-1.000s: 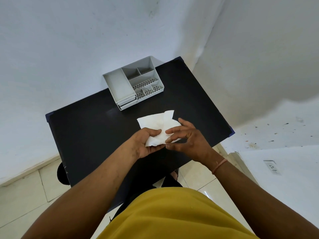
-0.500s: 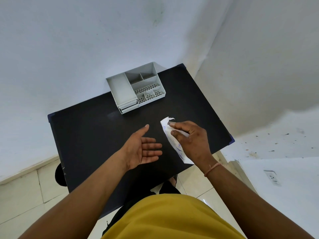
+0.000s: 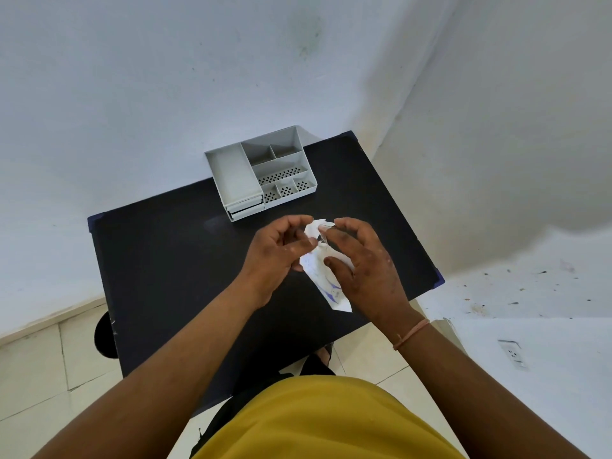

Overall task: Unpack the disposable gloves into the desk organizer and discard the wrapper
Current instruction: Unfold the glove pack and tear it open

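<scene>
Both hands meet at frame centre above the black counter (image 3: 159, 266), pinching the torn top of a white glove wrapper (image 3: 326, 286) with blue print. Left hand (image 3: 278, 256) grip closed on the wrapper's upper left edge; right hand (image 3: 361, 263) grip closed on its right side, thumb across the paper. Grey desk organizer (image 3: 261, 175) sits just above, compartments showing nothing inside.

Plain room corner: white walls (image 3: 165, 77), tile floor (image 3: 33, 369), black desk (image 3: 165, 276), wall socket (image 3: 513, 354).
</scene>
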